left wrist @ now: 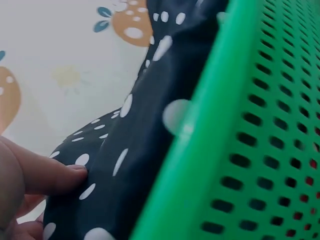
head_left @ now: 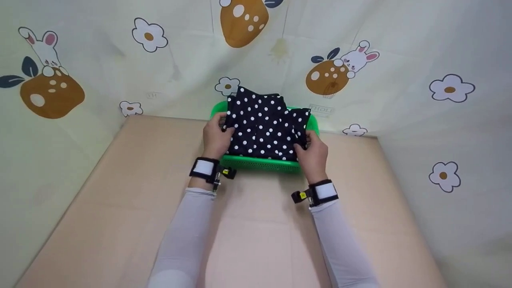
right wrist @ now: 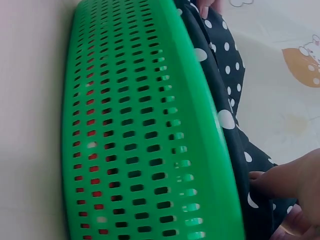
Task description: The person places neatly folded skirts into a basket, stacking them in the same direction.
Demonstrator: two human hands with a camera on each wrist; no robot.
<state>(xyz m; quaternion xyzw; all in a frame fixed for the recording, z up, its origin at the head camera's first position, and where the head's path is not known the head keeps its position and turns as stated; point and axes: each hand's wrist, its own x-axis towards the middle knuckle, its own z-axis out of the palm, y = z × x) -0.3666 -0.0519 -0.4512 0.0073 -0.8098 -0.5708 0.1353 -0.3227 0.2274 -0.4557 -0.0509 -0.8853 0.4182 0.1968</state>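
Note:
A black cloth with white polka dots (head_left: 262,126), perhaps a folded garment, lies over the top of a green perforated plastic basket (head_left: 260,163). My left hand (head_left: 216,138) pinches the cloth's left edge, thumb on top; the left wrist view shows that thumb (left wrist: 55,175) pressed on the dotted fabric. On the opposite side my right hand (head_left: 314,156) pinches the right edge, its thumb (right wrist: 280,180) seen against the cloth in the right wrist view. Some fingertips of both hands are hidden behind the fabric. Through the basket's holes something red shows.
The basket stands on a beige tabletop (head_left: 256,232), close to its back edge. Pale curtains (head_left: 180,72) printed with bunnies, flowers and brown fruit close in the back and both sides. Each wrist wears a strap (head_left: 204,168) with a small camera.

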